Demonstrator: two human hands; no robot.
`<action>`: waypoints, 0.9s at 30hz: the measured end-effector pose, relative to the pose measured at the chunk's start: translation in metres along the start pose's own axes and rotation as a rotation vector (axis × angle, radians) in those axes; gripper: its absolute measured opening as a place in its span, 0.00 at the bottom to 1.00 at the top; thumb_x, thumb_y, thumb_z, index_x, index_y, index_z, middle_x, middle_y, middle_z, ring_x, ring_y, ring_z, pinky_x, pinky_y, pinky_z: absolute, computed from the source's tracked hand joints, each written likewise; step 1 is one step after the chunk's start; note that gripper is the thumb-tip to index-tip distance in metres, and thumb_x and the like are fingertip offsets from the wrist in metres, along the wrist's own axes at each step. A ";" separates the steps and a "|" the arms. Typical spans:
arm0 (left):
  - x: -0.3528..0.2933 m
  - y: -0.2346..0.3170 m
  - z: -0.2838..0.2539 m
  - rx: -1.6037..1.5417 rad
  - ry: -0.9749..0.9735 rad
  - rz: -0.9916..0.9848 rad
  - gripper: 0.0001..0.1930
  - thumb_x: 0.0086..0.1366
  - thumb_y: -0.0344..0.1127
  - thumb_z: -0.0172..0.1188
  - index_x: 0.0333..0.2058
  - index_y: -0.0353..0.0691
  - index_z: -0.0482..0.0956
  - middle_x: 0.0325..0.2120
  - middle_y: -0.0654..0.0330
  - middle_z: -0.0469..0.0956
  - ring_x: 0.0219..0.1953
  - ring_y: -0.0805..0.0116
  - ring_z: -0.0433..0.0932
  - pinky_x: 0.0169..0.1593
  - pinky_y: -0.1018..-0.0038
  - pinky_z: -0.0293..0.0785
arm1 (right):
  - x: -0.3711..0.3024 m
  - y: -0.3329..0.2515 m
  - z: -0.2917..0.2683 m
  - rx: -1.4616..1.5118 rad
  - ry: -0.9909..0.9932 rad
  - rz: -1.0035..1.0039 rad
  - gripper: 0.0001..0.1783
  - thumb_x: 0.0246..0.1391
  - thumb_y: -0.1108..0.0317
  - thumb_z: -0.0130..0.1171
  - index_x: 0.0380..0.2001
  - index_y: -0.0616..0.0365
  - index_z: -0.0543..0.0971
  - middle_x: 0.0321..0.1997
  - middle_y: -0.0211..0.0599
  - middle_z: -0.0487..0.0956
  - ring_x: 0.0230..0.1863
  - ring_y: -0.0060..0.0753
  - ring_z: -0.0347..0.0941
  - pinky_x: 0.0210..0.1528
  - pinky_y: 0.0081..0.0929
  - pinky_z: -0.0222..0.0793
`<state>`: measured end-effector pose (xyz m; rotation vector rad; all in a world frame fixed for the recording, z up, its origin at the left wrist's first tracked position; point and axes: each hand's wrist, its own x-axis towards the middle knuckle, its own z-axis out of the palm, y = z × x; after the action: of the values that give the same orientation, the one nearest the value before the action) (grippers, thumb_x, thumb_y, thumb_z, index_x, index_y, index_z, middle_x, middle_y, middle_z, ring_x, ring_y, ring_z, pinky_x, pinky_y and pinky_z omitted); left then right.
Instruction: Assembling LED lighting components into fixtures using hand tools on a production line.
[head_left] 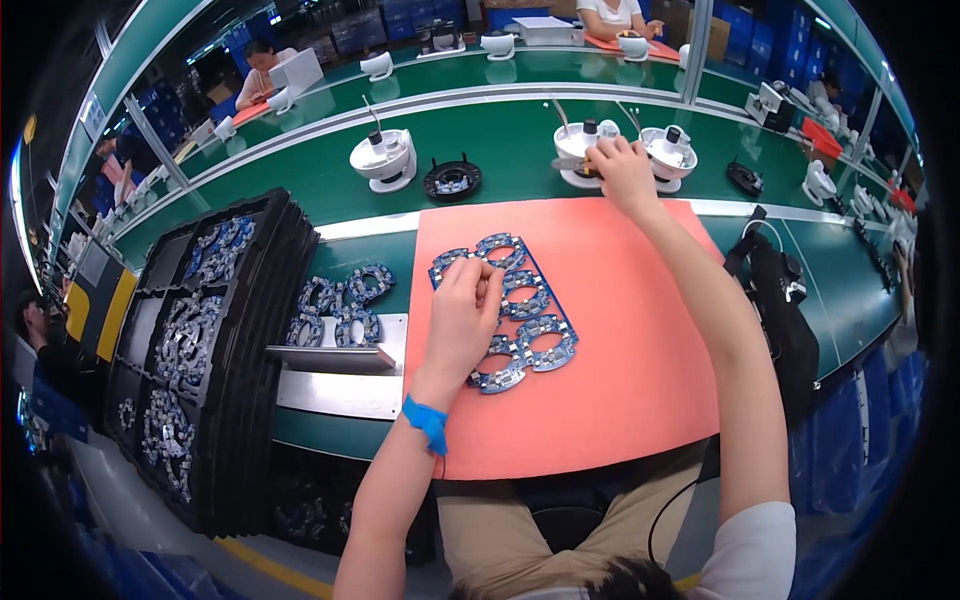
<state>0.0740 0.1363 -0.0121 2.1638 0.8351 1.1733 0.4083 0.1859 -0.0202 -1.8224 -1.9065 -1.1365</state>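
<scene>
A panel of blue ring-shaped circuit boards (pixel 545 345) lies on the salmon-coloured mat (pixel 640 340). My left hand (pixel 462 310), a blue band round its wrist, rests over the panel's left side with thumb and fingers pinched together. Whatever is between those fingertips is hidden. My right hand (pixel 622 168) is stretched out to the green conveyor, its fingers closed round a small dark and yellow tool (pixel 584 168). This tool is in front of a white rounded housing (pixel 572 145). Another white housing (pixel 668 152) stands just right of that hand.
Left of the mat, loose ring boards (pixel 345 300) lie by a metal plate with a raised bar (pixel 335 358). Stacked black trays (pixel 230 400) hold more boards. On the conveyor (pixel 510 150) are a white housing (pixel 383 160) and a black round part (pixel 452 181). Co-workers sit beyond.
</scene>
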 end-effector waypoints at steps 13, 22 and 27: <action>-0.001 0.011 -0.018 -0.058 0.071 0.019 0.06 0.63 0.27 0.58 0.28 0.33 0.72 0.23 0.61 0.68 0.21 0.77 0.66 0.24 0.79 0.63 | -0.077 -0.076 -0.095 0.593 -0.066 0.092 0.15 0.39 0.71 0.66 0.33 0.56 0.75 0.33 0.38 0.76 0.38 0.43 0.73 0.41 0.38 0.68; -0.143 0.104 -0.008 -0.519 -0.746 -0.082 0.03 0.62 0.27 0.60 0.30 0.35 0.76 0.26 0.60 0.70 0.25 0.72 0.71 0.27 0.77 0.68 | -0.082 -0.065 -0.078 0.723 -0.211 0.225 0.16 0.41 0.70 0.65 0.35 0.58 0.74 0.36 0.40 0.77 0.42 0.44 0.72 0.46 0.39 0.66; -0.211 0.087 0.045 -0.113 -0.655 -0.105 0.05 0.62 0.29 0.59 0.34 0.34 0.76 0.28 0.51 0.74 0.30 0.54 0.76 0.33 0.66 0.74 | -0.077 -0.067 -0.076 0.761 -0.189 0.217 0.14 0.41 0.69 0.65 0.34 0.57 0.74 0.34 0.37 0.76 0.41 0.42 0.72 0.45 0.38 0.65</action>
<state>0.0450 -0.0828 -0.0856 2.1713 0.5601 0.3919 0.3350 0.0845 -0.0448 -1.6505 -1.8120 -0.1161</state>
